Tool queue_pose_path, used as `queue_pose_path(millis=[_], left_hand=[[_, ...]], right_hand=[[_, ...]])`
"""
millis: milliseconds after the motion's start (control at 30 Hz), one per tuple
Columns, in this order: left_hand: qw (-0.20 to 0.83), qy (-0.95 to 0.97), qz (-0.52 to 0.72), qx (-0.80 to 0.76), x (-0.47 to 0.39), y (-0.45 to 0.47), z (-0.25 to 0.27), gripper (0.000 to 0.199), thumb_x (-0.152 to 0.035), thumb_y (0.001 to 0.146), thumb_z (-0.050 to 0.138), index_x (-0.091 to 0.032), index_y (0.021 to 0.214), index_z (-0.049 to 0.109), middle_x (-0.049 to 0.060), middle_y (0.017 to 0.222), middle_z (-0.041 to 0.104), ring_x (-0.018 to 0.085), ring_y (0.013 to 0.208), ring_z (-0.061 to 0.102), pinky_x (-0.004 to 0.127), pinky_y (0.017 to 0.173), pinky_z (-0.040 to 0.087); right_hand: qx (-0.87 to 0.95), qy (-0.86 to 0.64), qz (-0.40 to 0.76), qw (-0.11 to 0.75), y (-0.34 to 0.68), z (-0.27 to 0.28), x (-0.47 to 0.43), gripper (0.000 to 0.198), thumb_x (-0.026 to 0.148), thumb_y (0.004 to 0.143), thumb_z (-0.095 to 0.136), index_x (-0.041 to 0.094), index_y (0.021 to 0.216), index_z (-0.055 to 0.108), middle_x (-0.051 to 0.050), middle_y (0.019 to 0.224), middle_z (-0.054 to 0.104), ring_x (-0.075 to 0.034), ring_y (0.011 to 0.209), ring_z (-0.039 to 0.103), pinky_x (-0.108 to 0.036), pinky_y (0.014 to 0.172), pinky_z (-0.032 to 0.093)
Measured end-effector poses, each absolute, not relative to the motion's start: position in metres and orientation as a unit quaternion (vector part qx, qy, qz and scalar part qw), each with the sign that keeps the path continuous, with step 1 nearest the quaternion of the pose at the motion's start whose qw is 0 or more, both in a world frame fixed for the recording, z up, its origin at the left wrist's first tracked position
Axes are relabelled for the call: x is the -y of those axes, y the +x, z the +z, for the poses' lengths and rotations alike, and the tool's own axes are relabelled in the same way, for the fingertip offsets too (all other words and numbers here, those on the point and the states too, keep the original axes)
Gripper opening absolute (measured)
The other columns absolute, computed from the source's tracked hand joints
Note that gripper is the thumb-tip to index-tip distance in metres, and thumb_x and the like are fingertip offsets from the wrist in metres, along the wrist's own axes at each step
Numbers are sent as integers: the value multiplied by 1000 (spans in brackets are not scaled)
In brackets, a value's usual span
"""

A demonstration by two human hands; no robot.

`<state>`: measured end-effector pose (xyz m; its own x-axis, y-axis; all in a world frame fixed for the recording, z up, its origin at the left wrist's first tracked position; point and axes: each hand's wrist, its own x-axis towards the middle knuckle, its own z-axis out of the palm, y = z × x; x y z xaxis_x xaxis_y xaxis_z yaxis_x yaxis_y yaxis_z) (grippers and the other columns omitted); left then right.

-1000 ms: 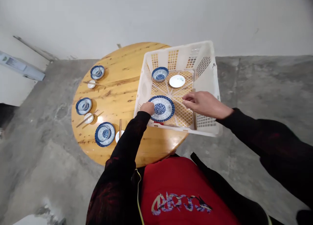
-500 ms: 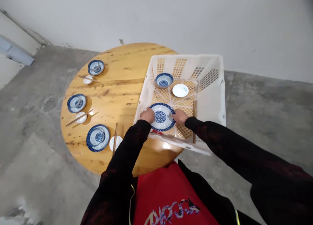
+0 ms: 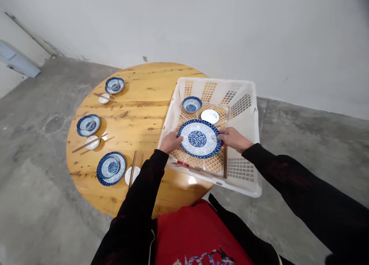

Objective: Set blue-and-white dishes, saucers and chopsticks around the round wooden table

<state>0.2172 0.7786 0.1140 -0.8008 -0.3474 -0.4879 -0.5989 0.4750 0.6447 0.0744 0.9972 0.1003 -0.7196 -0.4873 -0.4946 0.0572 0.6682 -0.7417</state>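
Between my hands is a blue-and-white patterned plate (image 3: 197, 138), raised within the white plastic basket (image 3: 243, 132). My left hand (image 3: 171, 142) grips its left rim, and my right hand (image 3: 233, 138) pinches the right rim. Behind the plate, a blue-and-white bowl (image 3: 191, 104) and a small white dish (image 3: 210, 116) rest on the basket floor. A red-handled utensil (image 3: 182, 163) lies along the near side. Chopsticks (image 3: 225, 163) run along the right side, partly covered by the plate and my right hand.
The basket sits on a round wooden table (image 3: 144, 123), overhanging its right edge. On the left stand several place settings: a near plate with a bowl (image 3: 112, 168), a middle one (image 3: 88, 125), a far one (image 3: 114, 85). Small white dishes (image 3: 92, 142) with chopsticks lie beside them.
Both hands have lifted the plate from the basket floor towards me and a little to the right. The small white dish is now partly covered by it. The camera view has shifted slightly.
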Motion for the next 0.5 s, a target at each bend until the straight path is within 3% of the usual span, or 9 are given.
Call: queue_pose_path(millis=[67,167,500], left_hand=[[158,-286,553,-767,-780,223,116,29,-24,93,49,-16,68,58,4,57,65,18,58,68,29,65,57],[149,-299,628,-703,-785,232,114,28,-21,92,52,-15,65,57,3,54,63,15,53,65,27,60,57],[125,-313,578,-743,-787,248,103,28,-23,91,50,-16,64,54,2,54,61,15,49,64,22,48,51]], right_hand=[[-810,-111,-437,376,73,109,-1004,9,8,71,55,15,68,60,0,52,58,-15,48,57,-23,47,50],[-791,-118,-447,401,73,116,-1006,5,11,69,58,14,71,62,0,53,59,-14,48,57,-23,46,50],[-793,-101,-430,421,91,114,-995,10,16,68,59,19,59,55,0,47,56,-14,45,55,-24,47,48]])
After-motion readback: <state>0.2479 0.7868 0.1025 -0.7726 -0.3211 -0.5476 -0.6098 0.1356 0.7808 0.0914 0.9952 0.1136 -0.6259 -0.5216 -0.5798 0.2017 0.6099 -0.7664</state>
